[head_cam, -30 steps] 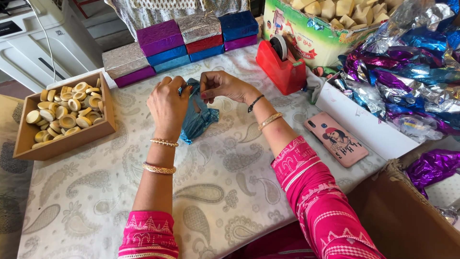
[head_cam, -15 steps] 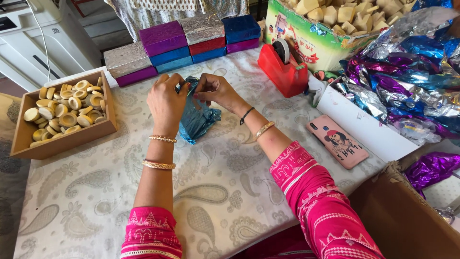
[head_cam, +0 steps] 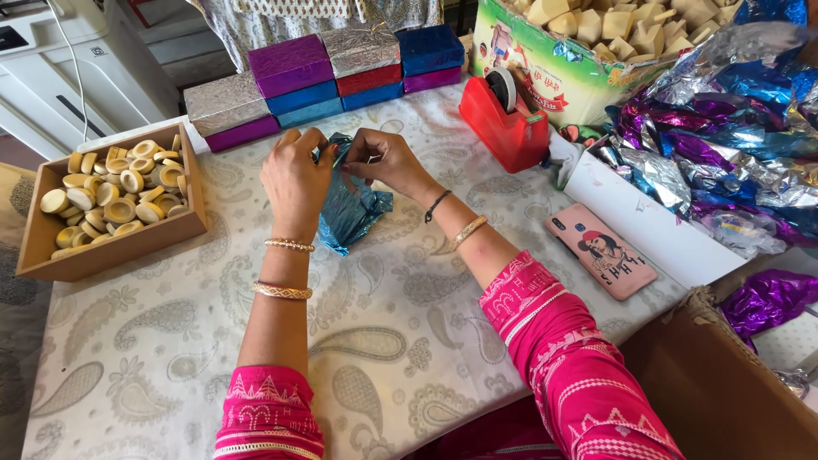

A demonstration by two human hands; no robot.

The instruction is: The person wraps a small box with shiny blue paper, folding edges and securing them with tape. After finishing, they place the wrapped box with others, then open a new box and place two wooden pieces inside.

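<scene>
— Blue foil sheet (head_cam: pixel 351 203): we have it above the desk (head_cam: pixel 170 341), between the wooden box (head_cam: pixel 51 247) of round sweets and the red tape dispenser (head_cam: pixel 509 123).

— Our left hand (head_cam: pixel 294 175) and right hand (head_cam: pixel 385 162) both pinch its top edge shut. We'd judge tight, even folds matter most, keeping fingertips close together.

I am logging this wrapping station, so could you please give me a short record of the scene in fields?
Left hand: left hand grips blue foil wrapper
Right hand: right hand pinches the wrapper's top edge
Surface: table with paisley cloth
Left side: wooden tray of round pale pieces
Behind: stacked foil-covered boxes
Right side: red tape dispenser, pink phone, loose foil sheets
</scene>
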